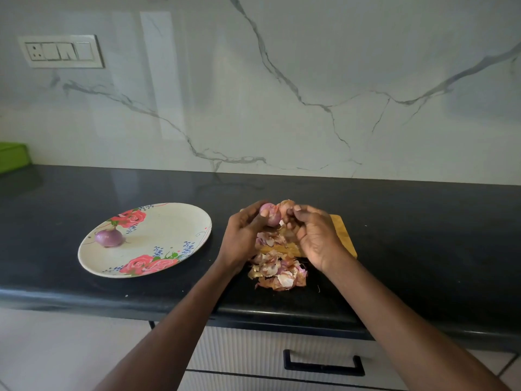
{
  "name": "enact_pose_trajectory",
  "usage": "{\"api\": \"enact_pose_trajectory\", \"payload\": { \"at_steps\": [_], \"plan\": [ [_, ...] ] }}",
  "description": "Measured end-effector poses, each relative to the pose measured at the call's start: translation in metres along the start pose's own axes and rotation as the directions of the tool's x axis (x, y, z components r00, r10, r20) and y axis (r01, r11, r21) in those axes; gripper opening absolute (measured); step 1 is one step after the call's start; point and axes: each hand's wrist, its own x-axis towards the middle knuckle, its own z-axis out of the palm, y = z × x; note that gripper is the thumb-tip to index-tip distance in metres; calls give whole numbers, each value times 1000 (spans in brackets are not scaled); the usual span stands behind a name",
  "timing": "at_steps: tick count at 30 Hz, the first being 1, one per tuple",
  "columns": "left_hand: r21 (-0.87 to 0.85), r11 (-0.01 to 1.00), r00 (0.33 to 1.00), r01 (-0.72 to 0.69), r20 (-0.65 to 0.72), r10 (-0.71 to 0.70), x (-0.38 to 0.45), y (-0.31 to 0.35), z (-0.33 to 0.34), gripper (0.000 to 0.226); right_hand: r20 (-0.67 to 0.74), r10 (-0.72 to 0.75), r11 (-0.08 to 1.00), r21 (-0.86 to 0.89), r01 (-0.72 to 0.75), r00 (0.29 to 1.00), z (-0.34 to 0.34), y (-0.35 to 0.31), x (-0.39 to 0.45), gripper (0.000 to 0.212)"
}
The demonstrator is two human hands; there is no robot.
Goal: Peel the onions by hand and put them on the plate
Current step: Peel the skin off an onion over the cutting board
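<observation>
My left hand (244, 235) grips a small purple onion (271, 216) above the wooden cutting board (342, 235). My right hand (313, 235) pinches a flap of dry skin (285, 206) still attached at the onion's top right. A peeled purple onion (109, 237) lies on the left part of the floral plate (174, 221), which sits on the black counter to the left of my hands. A heap of papery peels (277, 270) lies under and in front of my hands.
The black counter (423, 221) runs across the view against a marble wall. A green box (12, 158) stands at the far left edge. A switch panel (60, 51) is on the wall. Below the counter's front edge is a drawer with a black handle (324, 364).
</observation>
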Motion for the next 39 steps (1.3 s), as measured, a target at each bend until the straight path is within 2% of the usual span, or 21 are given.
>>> {"api": "enact_pose_trajectory", "payload": {
  "at_steps": [4,8,12,16,19,23,25,27,28,31,35,39],
  "plan": [
    [-65,996,998,66,-14,-67,3,1,-4,24,6,-67,977,-203,67,998,-1,1,-2,33],
    [-59,997,998,45,-34,-47,2,2,-3,23,58,-209,919,-329,216,976,1,0,-8,10],
    [-32,999,1000,-28,-14,27,1,1,-7,32,177,-347,798,-460,388,921,1,2,-11,13],
    [-65,998,1000,-23,9,24,2,3,-9,45,173,-361,813,-422,400,916,0,-1,-13,20],
    [-65,998,999,-7,40,10,3,1,-8,42,141,-345,824,-428,371,928,-4,-3,-10,24],
    [-40,999,999,-8,42,10,2,-2,-7,36,129,-372,732,-568,376,919,0,1,-8,21],
    [-70,998,999,6,43,-3,1,-2,-7,38,51,-297,831,-477,285,953,4,3,-7,14],
    [-86,996,998,25,58,-20,1,-4,-6,37,-24,-133,960,-253,123,991,4,1,-6,10],
    [-89,996,998,33,64,-27,1,-5,-6,36,-37,-52,989,-138,47,998,4,0,-6,11],
    [-105,993,995,61,83,-52,3,-5,-5,40,-8,104,987,120,-103,995,3,-3,-6,13],
    [-160,982,991,103,98,-88,4,-2,-2,38,43,189,952,236,-194,981,0,-6,-7,22],
    [-390,903,983,182,84,-162,7,4,-4,24,73,193,904,374,-207,978,-6,-12,-7,23]
  ]
}}
